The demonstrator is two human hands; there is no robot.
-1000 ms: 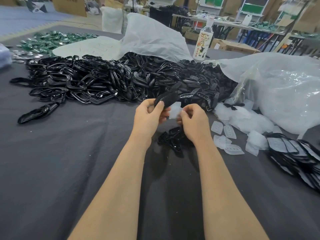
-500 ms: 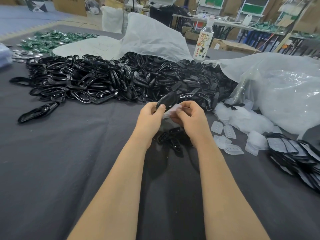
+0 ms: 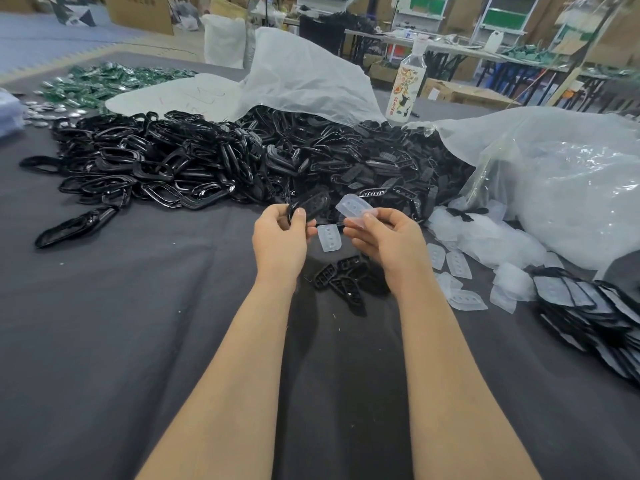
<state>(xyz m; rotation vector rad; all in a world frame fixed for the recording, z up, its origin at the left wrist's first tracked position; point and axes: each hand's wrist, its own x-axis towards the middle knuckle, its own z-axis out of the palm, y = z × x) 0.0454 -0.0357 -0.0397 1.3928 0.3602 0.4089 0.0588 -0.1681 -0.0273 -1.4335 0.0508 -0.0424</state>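
Note:
My left hand [image 3: 278,237] grips a black plastic shell [image 3: 311,204] with small holes, held above the dark cloth. My right hand [image 3: 384,237] pinches a clear rubber pad [image 3: 353,207] by its near end, a short way right of the shell. A second clear pad [image 3: 329,237] shows between the two hands; I cannot tell whether it lies on the cloth or is falling. Below my hands lies a small cluster of black inner pieces [image 3: 346,277].
A big heap of black shells and frames [image 3: 225,164] spreads behind my hands. Clear pads [image 3: 457,268] lie at the right beside a clear plastic bag [image 3: 561,181]. Stacked finished pieces [image 3: 595,313] sit far right. A bottle [image 3: 408,88] stands behind the heap.
My hands have drawn apart. The clear pad that was pressed against the black shell is now separate in my right hand, and another pad shows between the hands.

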